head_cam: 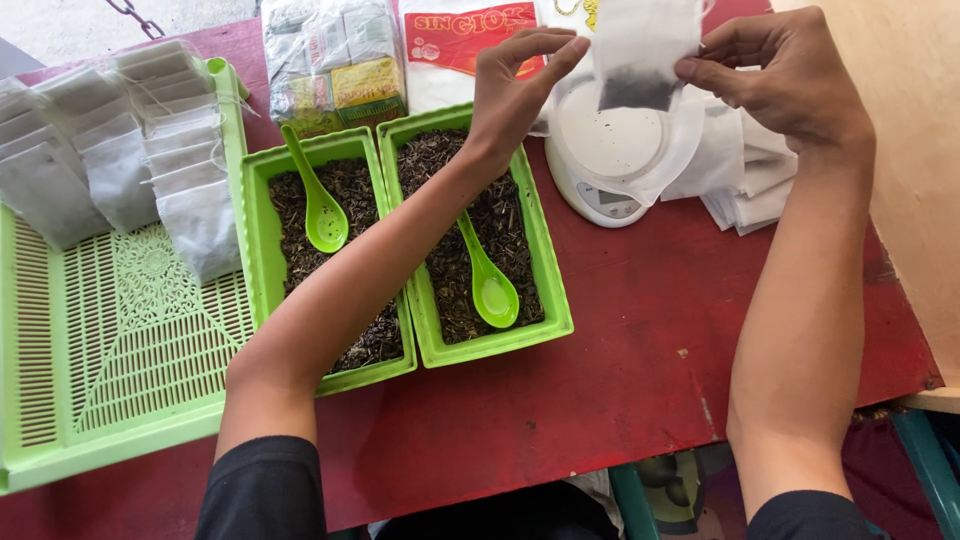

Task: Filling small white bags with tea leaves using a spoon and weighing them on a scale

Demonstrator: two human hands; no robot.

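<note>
Both my hands hold up a small white paper tea bag (640,50) with dark tea showing in its lower part. My left hand (515,75) pinches its left edge, and my right hand (785,70) pinches its right edge. The bag hangs above a white round kitchen scale (620,160) with a clear bowl on it. Below my left arm stand two green trays of dark loose tea (345,270) (500,345), each with a green plastic spoon (322,210) (490,285) lying in it.
A large green slotted tray (120,340) at the left holds rows of filled white bags (150,140). A stack of empty white bags (745,190) lies right of the scale. Packets (335,60) sit at the back of the red table (620,370).
</note>
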